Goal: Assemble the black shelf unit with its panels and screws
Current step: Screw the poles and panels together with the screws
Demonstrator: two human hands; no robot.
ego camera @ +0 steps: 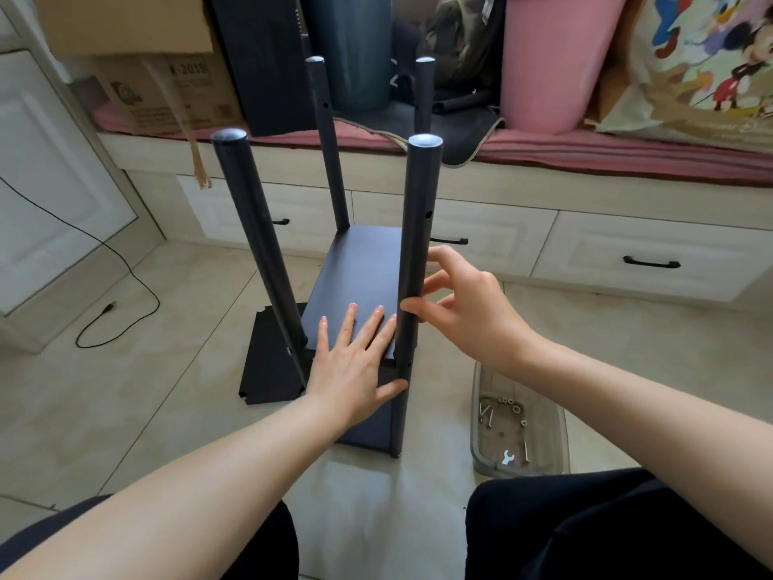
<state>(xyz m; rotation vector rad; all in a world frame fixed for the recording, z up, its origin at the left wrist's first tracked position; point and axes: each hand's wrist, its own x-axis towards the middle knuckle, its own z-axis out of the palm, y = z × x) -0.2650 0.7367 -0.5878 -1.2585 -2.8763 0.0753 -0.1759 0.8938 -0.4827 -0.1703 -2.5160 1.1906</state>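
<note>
The black shelf unit stands on the tiled floor with several round posts pointing up. Its black shelf panel (pixel 362 274) sits between the posts, above a lower panel. My left hand (pixel 353 357) lies flat on the near end of that panel, fingers straight, thumb against the near right post (pixel 416 253). My right hand (pixel 464 303) is at the same post from the right, thumb and fingertips touching it at mid height. A loose black panel (pixel 272 362) lies flat on the floor to the left of the unit.
A clear plastic tray (pixel 518 429) with screws, nuts and a small wrench sits on the floor to the right. A black cable (pixel 125 282) trails at left. Drawers and a bench with boxes and a pink bin (pixel 556 60) lie behind. My knees are at the bottom.
</note>
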